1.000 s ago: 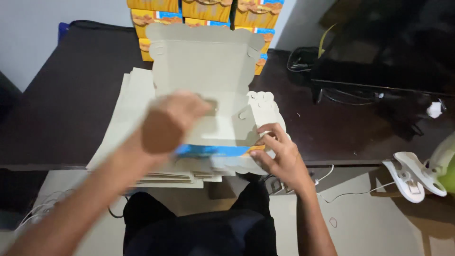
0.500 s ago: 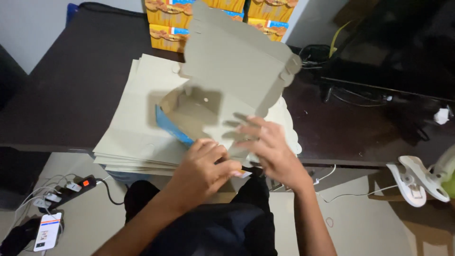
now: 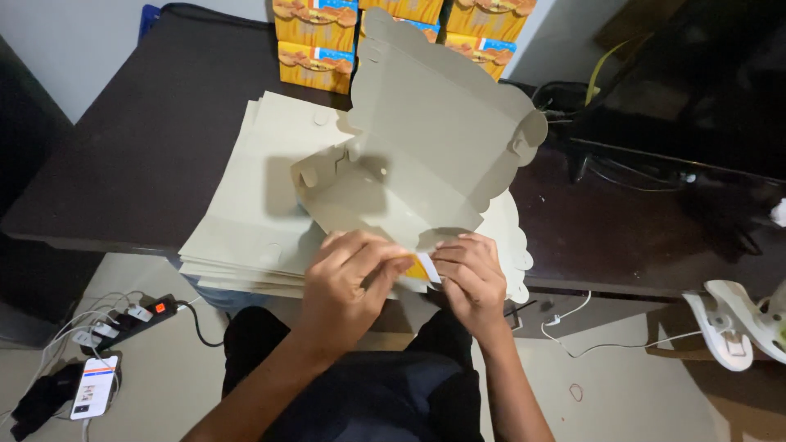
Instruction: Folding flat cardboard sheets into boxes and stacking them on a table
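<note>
The half-folded carton (image 3: 417,164) rests over the stack of flat blanks (image 3: 246,213) at the near edge of the dark desk (image 3: 123,147). Its long axis runs from the near edge up and away; the scalloped lid flap points away from the person, grey inner face upward. Material: thin matte cardboard with creased panels and rounded tabs. The left hand (image 3: 352,274) and right hand (image 3: 471,278) are both pinched on the carton's near front edge, fingers closed on the cardboard, side by side.

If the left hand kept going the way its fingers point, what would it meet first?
Likely the right hand: the left hand points rightward along the near edge of the half-folded grey cardboard box, fingertips almost touching.
</note>
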